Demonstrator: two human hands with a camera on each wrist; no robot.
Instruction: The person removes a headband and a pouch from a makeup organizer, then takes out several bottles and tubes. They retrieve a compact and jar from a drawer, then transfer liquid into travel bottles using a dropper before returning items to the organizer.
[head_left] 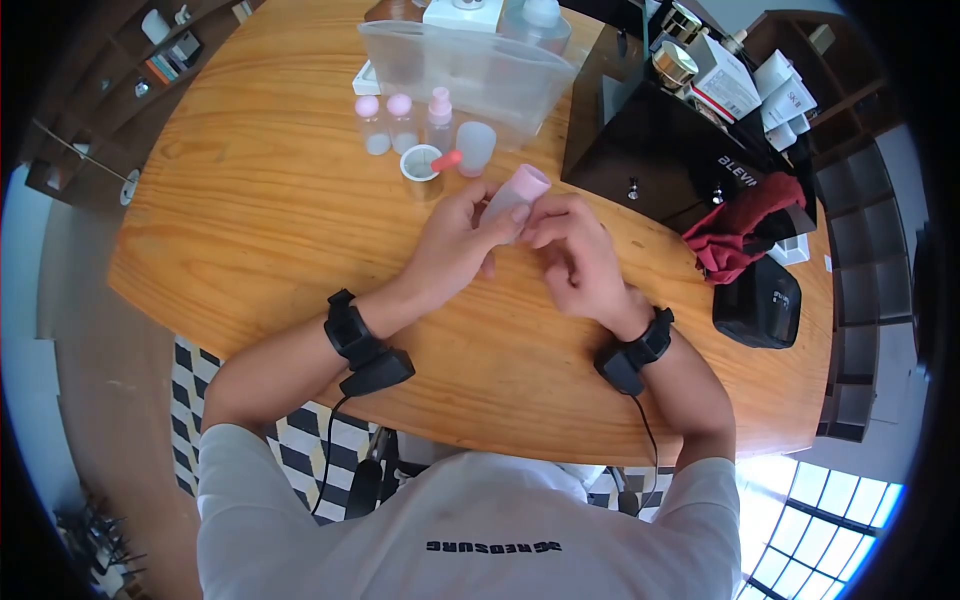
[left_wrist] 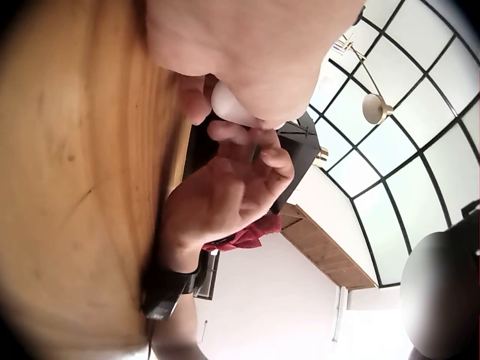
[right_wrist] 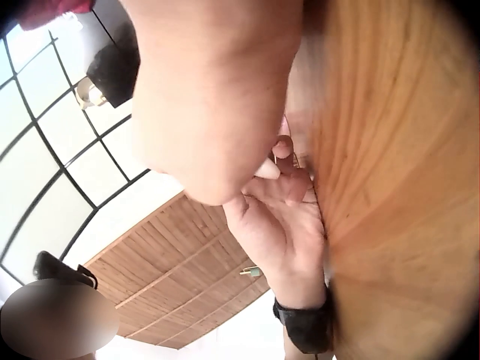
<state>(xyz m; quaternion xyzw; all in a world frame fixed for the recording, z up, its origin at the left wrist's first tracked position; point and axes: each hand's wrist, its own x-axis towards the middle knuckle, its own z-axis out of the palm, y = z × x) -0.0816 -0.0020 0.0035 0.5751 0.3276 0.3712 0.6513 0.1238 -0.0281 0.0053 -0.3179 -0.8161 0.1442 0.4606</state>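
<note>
In the head view my left hand (head_left: 450, 245) grips a small translucent bottle (head_left: 500, 207) with a wide pink cap (head_left: 530, 180), tilted up and away. My right hand (head_left: 582, 260) is beside it, loosely bent fingertips at the bottle's side; whether they press it is unclear. The left wrist view has the bottle's whitish body (left_wrist: 229, 105) under my left hand (left_wrist: 240, 52), and my right hand (left_wrist: 229, 191) with no object in its visible palm. From the right wrist, my right hand (right_wrist: 214, 105) partly hides the bottle (right_wrist: 266, 169) in my left hand (right_wrist: 281, 225).
Beyond my hands stand small pink-capped bottles (head_left: 401, 125), an open jar (head_left: 421, 170) with a pink-red item (head_left: 446, 161), a frosted cup (head_left: 476, 148) and a clear pouch (head_left: 470, 75). At right are a black cosmetics box (head_left: 650, 150), a red cloth (head_left: 735, 235) and a black case (head_left: 758, 302).
</note>
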